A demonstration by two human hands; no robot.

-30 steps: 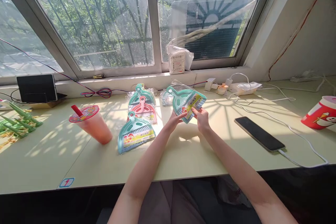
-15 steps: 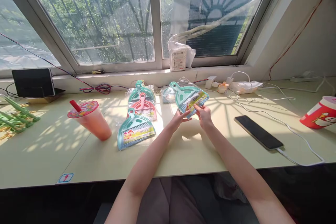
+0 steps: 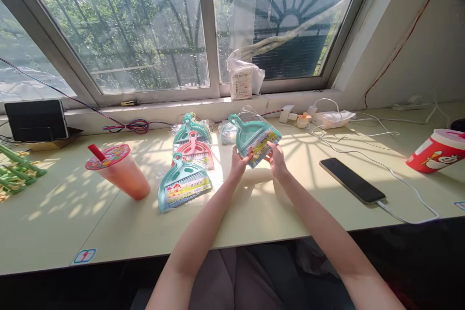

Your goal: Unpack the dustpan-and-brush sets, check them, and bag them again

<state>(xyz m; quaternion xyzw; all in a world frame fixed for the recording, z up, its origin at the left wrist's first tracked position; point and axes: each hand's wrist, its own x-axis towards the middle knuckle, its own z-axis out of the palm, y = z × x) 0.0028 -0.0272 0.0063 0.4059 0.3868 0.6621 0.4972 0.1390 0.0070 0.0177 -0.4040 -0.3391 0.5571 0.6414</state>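
Between my two hands, above the table, is a teal dustpan and brush set [image 3: 254, 135] in a clear plastic bag with a yellow label, its handle pointing away to the upper left. My left hand [image 3: 240, 162] grips its left lower edge, and my right hand [image 3: 276, 159] grips the right lower side. To the left lie more bagged sets: a teal dustpan set [image 3: 184, 184] in front, a red dustpan set [image 3: 194, 147] behind it, and teal dustpans [image 3: 191, 128] at the back. Another clear bagged item [image 3: 228, 133] lies partly hidden behind the held set.
A pink drink cup [image 3: 123, 172] with a red straw stands at left, near a tablet [image 3: 35, 120]. At right are a phone [image 3: 351, 180] on a white cable, a red cup [image 3: 438, 151] and a power strip [image 3: 332, 118]. A tissue pack [image 3: 241, 83] sits on the sill.
My left hand has shifted up along the left edge of the held dustpan set, which is now turned so more of its pan faces me. The whole view has shifted slightly.
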